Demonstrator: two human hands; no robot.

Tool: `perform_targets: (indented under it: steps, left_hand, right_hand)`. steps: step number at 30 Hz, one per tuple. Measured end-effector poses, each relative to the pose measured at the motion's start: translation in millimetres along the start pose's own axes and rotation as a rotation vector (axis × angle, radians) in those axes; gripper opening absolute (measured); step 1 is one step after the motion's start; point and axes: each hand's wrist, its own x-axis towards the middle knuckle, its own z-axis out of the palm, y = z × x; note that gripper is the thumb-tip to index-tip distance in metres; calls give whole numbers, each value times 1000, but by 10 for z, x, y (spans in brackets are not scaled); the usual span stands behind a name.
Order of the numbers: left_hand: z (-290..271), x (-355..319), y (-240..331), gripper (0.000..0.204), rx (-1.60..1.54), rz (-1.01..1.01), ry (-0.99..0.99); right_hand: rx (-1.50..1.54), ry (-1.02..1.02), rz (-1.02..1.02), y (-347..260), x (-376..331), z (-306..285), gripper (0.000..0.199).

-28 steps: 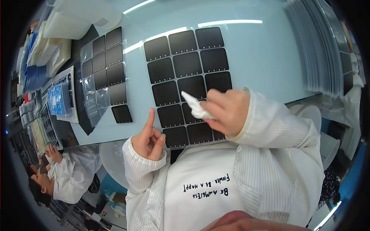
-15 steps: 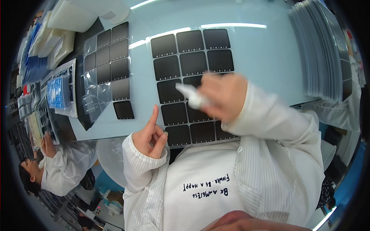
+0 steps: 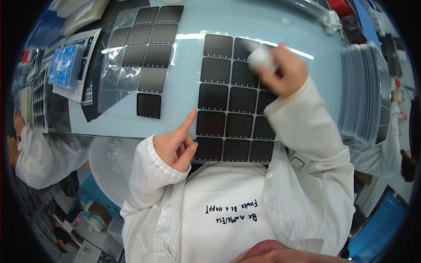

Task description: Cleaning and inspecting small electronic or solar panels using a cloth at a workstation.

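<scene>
A clear sheet with rows of dark, rounded square panels (image 3: pixel 212 97) lies flat on the table before me. My left hand (image 3: pixel 175 147) is at its lower left edge, index finger stretched out, thumb apart and the other fingers curled; it grips nothing. Over the sheet's upper right part, my right hand (image 3: pixel 285 72) is closed round a white wad (image 3: pixel 259 60), blurred by motion, which partly covers the top panels. I cannot tell whether the wad touches the sheet.
Left of the sheet lies another clear sheet (image 3: pixel 144 56), only partly filled with dark panels; one loose dark panel (image 3: pixel 148 105) sits below it. A blue packet (image 3: pixel 66 68) rests farther left. At right stands a stack of clear sheets (image 3: pixel 362 94). A co-worker's sleeve (image 3: pixel 52 153) shows at left.
My right hand has moved up and to the right across the sheet with the white wad. My left hand keeps its pose by the left edge. The whole view has shifted.
</scene>
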Motion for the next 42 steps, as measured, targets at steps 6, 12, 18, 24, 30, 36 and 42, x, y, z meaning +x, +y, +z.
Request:
perform_targets:
  steps: [6,12,18,24,30,36,42]
  left_hand:
    - [-7,18,-10,71,-14,-1,-10]
    - [-21,-1,-48,71,-9,25,-42]
    - [-28,29,-63,69,-25,48,-50]
    - [-27,35,-82,69,-44,69,-49]
    - [-7,-18,-125,69,-63,72,-22]
    - [19,0,-119,69,-63,75,-9]
    - [30,35,-121,70,-80,93,5]
  right_hand:
    - [7,-23,56,-324,-57,160,25]
    - [43,-57,-146,-190,301,301,27]
    - [59,-66,-193,-393,321,492,30]
    - [-83,137,-109,-144,864,541,29]
    - [70,-22,-193,-449,672,697,31]
    - [-86,78,-105,-368,673,703,29]
    - [-175,132,-9,-156,721,552,34]
